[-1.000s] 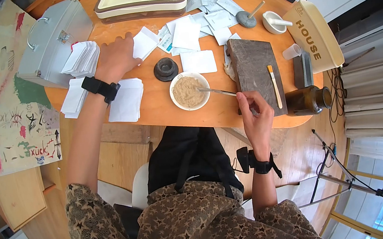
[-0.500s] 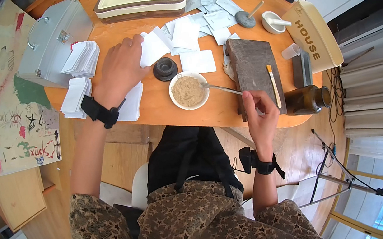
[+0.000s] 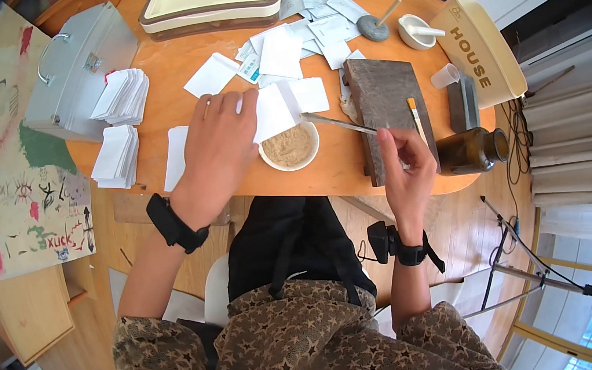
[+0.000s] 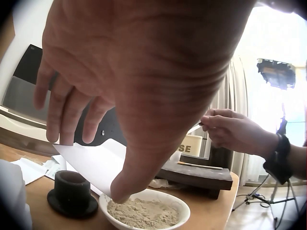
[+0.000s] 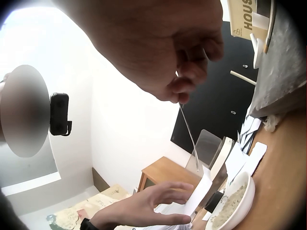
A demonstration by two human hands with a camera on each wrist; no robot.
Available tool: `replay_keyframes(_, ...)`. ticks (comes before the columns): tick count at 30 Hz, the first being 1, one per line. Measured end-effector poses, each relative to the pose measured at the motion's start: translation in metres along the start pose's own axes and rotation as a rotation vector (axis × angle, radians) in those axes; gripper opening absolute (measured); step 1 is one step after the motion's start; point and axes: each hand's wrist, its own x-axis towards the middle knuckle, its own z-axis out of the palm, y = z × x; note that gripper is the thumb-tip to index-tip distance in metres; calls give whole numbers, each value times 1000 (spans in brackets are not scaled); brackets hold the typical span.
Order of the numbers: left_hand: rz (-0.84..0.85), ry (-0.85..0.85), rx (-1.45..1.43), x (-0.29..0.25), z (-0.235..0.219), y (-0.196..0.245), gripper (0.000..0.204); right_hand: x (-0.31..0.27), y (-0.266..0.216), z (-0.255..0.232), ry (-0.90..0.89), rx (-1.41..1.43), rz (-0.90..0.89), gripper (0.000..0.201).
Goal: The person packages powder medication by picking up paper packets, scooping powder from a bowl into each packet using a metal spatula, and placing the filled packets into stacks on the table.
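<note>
My left hand (image 3: 222, 153) pinches a folded white paper packet (image 3: 274, 112) between thumb and fingers, and holds it over the far rim of a white bowl (image 3: 316, 147). Beige powder (image 3: 287, 147) fills much of the bowl. A thin metal spatula (image 3: 345, 123) is pinched between thumb and fingertips of my right hand (image 3: 409, 171). Its tip is above the bowl, right at the packet's right edge. The packet's side stands slightly apart in the right wrist view. A small dark cup with a wide base (image 4: 72, 191) stands beside the bowl, hidden by my left hand in the head view.
Stacked white packets (image 3: 116, 155) lie at left by a silver case (image 3: 93, 69). Loose packets (image 3: 314, 31) cover the back. To the right are a dark wooden board (image 3: 384, 93) with a brush (image 3: 416, 122), a brown jar (image 3: 469, 151), a mortar (image 3: 416, 31) and a beige bin (image 3: 479, 51).
My left hand has picked up a packet and brought it right and nearer, over the bowl. My right hand has lifted the spatula tip out of the powder to the packet's edge.
</note>
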Motion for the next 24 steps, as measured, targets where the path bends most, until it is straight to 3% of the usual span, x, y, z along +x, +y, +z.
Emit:
replay_keyframes(8, 80, 50, 22, -6, 7, 8, 66, 5, 5, 5, 3, 5, 16, 16)
replay_keyframes(24, 88, 1, -80, -7, 2, 10, 77, 4, 12, 3, 3, 6, 60, 18)
